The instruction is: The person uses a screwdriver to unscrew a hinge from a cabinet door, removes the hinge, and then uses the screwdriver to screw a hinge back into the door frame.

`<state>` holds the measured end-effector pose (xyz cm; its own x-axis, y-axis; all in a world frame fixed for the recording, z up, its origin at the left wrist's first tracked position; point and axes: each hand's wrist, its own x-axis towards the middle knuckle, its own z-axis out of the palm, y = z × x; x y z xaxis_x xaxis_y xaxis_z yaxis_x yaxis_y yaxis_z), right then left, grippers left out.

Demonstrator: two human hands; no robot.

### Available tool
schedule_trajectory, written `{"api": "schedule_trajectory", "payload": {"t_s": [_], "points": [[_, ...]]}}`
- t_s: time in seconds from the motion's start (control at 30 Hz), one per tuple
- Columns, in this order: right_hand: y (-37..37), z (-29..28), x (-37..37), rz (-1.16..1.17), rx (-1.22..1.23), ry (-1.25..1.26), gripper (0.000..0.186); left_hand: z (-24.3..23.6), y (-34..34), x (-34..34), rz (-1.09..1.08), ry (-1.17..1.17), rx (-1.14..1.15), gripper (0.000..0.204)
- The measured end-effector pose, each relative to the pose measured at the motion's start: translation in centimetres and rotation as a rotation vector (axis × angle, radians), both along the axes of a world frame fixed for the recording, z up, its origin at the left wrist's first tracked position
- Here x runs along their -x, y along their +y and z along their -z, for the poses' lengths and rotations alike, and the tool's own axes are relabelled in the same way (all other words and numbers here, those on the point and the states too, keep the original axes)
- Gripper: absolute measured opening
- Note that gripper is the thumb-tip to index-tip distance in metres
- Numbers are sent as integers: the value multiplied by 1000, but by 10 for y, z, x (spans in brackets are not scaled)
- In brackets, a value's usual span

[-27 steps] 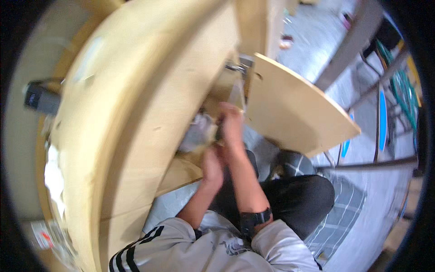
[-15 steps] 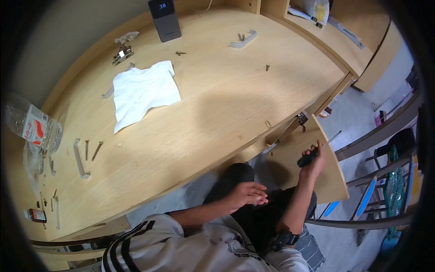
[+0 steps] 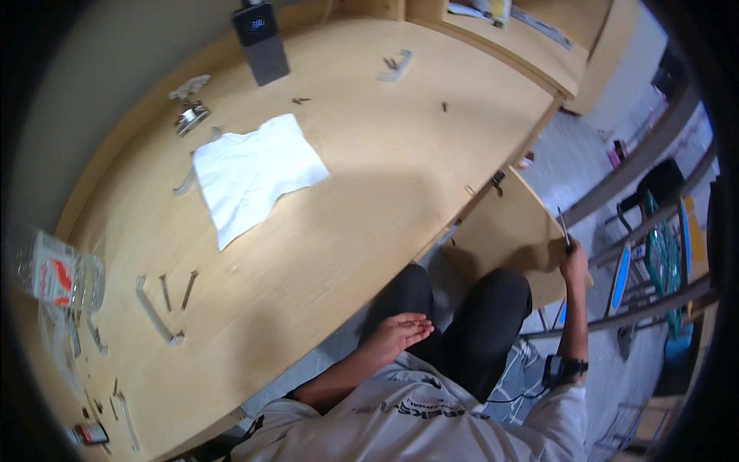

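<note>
I sit at a curved wooden desk (image 3: 385,208), knees (image 3: 493,323) under its front edge. My right hand (image 3: 573,264) grips a screwdriver (image 3: 567,242), shaft pointing up, beside the open wooden door panel (image 3: 500,223) below the desk's right edge. A dark hinge (image 3: 499,179) sits at the panel's upper edge. My left hand (image 3: 400,331) hovers over my lap with fingers apart and nothing visible in it. A white cloth or paper (image 3: 258,177) lies on the desktop, with pale handles (image 3: 156,312) and screws (image 3: 188,290) around it.
A dark power bank (image 3: 262,54) stands at the back; a metal fitting (image 3: 192,117) lies left of it. A plastic bottle (image 3: 58,273) lies at the far left. An open shelf (image 3: 531,46) adjoins the desk. Metal railings (image 3: 631,158) and chairs (image 3: 658,185) are at the right.
The view has swung from the cabinet interior up onto the desktop. My hands have left the cabinet and separated; the right hand has moved farther right with the screwdriver, the left rests nearer my lap.
</note>
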<state>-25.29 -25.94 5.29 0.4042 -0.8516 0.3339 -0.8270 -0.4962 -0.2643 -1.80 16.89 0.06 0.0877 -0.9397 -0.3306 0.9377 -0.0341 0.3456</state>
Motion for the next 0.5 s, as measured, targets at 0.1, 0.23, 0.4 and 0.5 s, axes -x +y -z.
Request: {"api": "schedule_trajectory", "payload": {"t_s": [0.1, 0.23, 0.4, 0.5], "points": [[17, -27, -22, 26, -115, 105, 40, 0, 0, -1, -43, -41, -94, 22], [16, -40, -46, 6, -118, 291, 29, 9, -5, 0, 19, -18, -167, 21], [-14, -58, -47, -37, -104, 561, 30, 22, -23, 17, 151, -26, -179, 19], [-21, -60, -49, -170, -206, 507, 37, 33, -23, 20, 194, -9, -206, 18]]}}
